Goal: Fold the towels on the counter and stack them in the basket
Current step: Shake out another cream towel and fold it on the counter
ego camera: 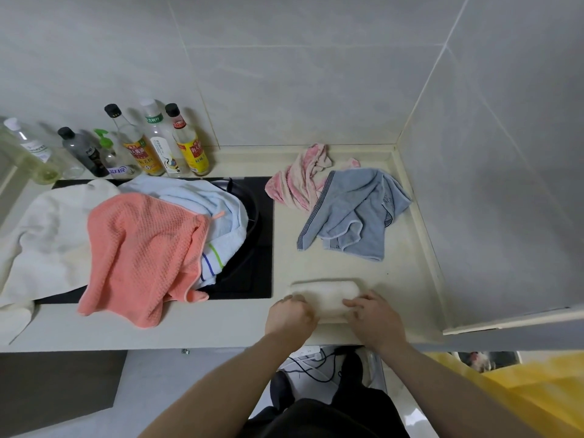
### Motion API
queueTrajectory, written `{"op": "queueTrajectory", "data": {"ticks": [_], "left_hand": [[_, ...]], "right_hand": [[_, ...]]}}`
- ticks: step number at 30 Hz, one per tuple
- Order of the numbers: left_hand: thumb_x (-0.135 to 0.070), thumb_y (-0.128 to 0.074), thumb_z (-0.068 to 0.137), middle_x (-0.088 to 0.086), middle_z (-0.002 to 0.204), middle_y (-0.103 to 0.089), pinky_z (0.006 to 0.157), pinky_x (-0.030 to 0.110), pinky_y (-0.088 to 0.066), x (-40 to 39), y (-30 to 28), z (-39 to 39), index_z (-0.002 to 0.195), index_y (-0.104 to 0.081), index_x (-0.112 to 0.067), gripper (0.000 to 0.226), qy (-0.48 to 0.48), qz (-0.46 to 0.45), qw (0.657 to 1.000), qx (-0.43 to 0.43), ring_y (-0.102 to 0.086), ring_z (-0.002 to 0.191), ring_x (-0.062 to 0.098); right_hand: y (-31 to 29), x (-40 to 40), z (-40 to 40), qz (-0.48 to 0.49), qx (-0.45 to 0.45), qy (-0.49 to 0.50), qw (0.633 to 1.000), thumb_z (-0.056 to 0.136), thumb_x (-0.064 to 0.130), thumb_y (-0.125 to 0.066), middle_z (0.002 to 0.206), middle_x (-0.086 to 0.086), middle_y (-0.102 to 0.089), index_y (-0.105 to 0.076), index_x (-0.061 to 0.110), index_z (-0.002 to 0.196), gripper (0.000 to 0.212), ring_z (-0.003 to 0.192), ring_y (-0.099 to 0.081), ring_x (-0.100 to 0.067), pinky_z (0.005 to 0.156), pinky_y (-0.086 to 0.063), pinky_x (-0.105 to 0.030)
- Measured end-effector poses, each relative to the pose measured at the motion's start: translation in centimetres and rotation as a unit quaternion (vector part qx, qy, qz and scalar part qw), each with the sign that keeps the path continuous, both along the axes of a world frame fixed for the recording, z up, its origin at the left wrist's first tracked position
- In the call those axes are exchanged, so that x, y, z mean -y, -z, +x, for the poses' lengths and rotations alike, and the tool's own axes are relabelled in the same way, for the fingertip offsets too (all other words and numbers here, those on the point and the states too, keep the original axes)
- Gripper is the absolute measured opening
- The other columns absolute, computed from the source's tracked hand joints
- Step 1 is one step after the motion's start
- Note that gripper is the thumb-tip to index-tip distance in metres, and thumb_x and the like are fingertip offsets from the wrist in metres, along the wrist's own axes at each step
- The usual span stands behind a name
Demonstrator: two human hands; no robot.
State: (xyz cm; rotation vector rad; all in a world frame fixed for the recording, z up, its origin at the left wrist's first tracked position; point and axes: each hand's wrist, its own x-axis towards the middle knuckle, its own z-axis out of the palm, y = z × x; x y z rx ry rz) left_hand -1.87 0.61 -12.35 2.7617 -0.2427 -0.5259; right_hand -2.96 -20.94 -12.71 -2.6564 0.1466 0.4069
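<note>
Near the worktop's front edge: white towel (325,297) folded into a compact bundle, pressed flat on the worktop (401,279), well right of the hob.
Left hand (290,317): fingers curled over the bundle's left end, gripping it.
Right hand (374,320): fingers curled onto the bundle's right end, holding it down.
Progress: judged early; one towel folded or nearly so, none visibly stacked.
Left to fold, right rear corner: blue-grey towel (357,213) crumpled, overlapping a pink-and-white towel (300,181) behind it.
Left to fold, over the hob (256,267): coral waffle towel (142,254) draped to the front edge, atop a pale blue striped towel (202,210) and beside a large white towel (47,238) trailing off the left side.
Basket: not identifiable; yellow shape (521,387) at lower right, below the worktop's right end, too blurred to name, contents hidden.
Bottles (139,147): row standing along the rear edge at the left, several clear with pale liquid, one dark; levels hard to read.
Next, as a guess: lifting the bundle away, then the corner pair.
</note>
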Motion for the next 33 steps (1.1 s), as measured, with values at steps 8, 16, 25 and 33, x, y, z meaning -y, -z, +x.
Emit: {"op": "queueTrajectory", "data": {"ticks": [8, 16, 25, 33], "left_hand": [[-0.05, -0.068, 0.086, -0.007, 0.069, -0.069, 0.062, 0.03, -0.055, -1.5, -0.4, 0.3, 0.069, -0.067, -0.026, 0.03, -0.23, -0.131, 0.961, -0.08, -0.064, 0.066, 0.01], [-0.053, -0.077, 0.079, -0.012, 0.097, -0.066, 0.066, 0.025, -0.047, -3.2, 0.2, 0.6, 0.111, -0.06, -0.024, 0.046, -0.33, -0.169, 0.914, -0.165, -0.063, 0.083, 0.008], [-0.04, -0.077, 0.082, -0.006, 0.104, -0.065, 0.068, 0.026, -0.051, -1.2, 0.9, 1.6, 0.124, -0.058, -0.02, 0.05, -0.33, -0.19, 0.9, -0.213, -0.065, 0.089, 0.016], [-0.039, -0.076, 0.086, 0.004, 0.11, -0.066, 0.071, 0.031, -0.052, 0.1, 1.2, 2.0, 0.125, -0.057, -0.016, 0.049, -0.39, -0.165, 0.883, -0.202, -0.065, 0.093, 0.024]], "right_hand": [[0.6, -0.5, 0.6, 0.097, -0.018, 0.103, 0.99, 0.082, 0.044, -0.074, 0.091, 0.01, -0.068, -0.073, 0.044, 0.081, 0.002, 0.087, -0.063, -0.009, 0.077, -0.049, -0.029], [0.3, -0.7, 1.2, 0.114, -0.073, 0.205, 0.969, 0.081, 0.028, -0.082, 0.112, -0.009, -0.07, -0.05, 0.014, 0.138, 0.067, 0.103, -0.064, -0.027, 0.084, -0.043, -0.028], [-0.2, 0.7, 2.8, 0.124, -0.157, 0.182, 0.963, 0.084, 0.026, -0.079, 0.131, -0.011, -0.066, -0.052, 0.011, 0.144, 0.067, 0.117, -0.063, -0.027, 0.101, -0.05, -0.033], [-0.3, 2.8, 5.8, 0.104, -0.218, 0.049, 0.969, 0.08, 0.03, -0.082, 0.13, -0.004, -0.065, -0.056, 0.021, 0.142, 0.067, 0.114, -0.063, -0.02, 0.098, -0.051, -0.027]]}}
